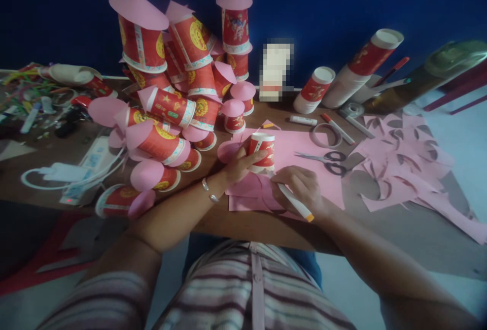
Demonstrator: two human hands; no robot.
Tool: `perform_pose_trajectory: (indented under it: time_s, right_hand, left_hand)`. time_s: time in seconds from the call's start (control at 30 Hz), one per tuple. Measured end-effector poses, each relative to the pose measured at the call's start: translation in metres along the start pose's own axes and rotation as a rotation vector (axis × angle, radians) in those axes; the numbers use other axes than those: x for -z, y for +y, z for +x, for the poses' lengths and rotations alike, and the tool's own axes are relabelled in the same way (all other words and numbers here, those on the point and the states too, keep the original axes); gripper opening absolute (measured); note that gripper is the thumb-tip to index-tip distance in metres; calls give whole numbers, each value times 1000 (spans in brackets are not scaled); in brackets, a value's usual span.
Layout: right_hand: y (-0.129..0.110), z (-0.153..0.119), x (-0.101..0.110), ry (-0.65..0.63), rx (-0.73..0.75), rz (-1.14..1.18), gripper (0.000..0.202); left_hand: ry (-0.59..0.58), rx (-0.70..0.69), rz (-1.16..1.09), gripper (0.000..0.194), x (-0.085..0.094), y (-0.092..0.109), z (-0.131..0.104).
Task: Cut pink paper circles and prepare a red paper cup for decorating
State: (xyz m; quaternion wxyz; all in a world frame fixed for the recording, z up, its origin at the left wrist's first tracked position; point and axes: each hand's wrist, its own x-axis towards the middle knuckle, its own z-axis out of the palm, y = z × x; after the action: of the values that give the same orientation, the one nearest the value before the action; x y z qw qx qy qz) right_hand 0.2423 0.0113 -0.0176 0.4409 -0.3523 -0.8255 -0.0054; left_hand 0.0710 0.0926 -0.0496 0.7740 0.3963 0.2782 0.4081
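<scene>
My left hand [240,164] is wrapped round a red paper cup [268,148] with gold print, holding it in place over pink paper. In my right hand [300,188] is a white marker [294,202] with an orange end, its other end pointing at the cup's lower edge. The marker's tip is too small to make out. Beneath both hands lie sheets of pink paper [304,143]. A pair of scissors [323,160] with dark handles rests on the paper, right of the cup.
Red cups with pink paper cones [160,139] are heaped at the left and back. A power strip [89,167] with a white cable lies left. Tape [327,135], stacked cups [365,66], a large bottle [429,78] and pink paper scraps [403,162] are at the right.
</scene>
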Motion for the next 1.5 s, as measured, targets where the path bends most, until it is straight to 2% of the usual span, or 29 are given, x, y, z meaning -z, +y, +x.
perform_pose_trajectory:
  time_s: [0.33, 0.7, 0.83, 1.23, 1.5]
  right_hand:
    - [-4, 6, 3, 42, 47, 32, 23]
    - [-1, 2, 3, 15, 30, 27, 21]
    - [-3, 5, 3, 14, 19, 13, 19]
    - [-2, 1, -2, -2, 35, 30, 24]
    - [-2, 2, 3, 22, 42, 33, 22]
  left_hand:
    - [-12, -10, 38, 42, -2, 2, -2]
    - [14, 6, -92, 39, -3, 1, 0]
    - [38, 9, -63, 38, -3, 2, -1]
    - [-30, -10, 50, 39, -2, 3, -2]
    - [9, 1, -52, 40, -1, 0, 0]
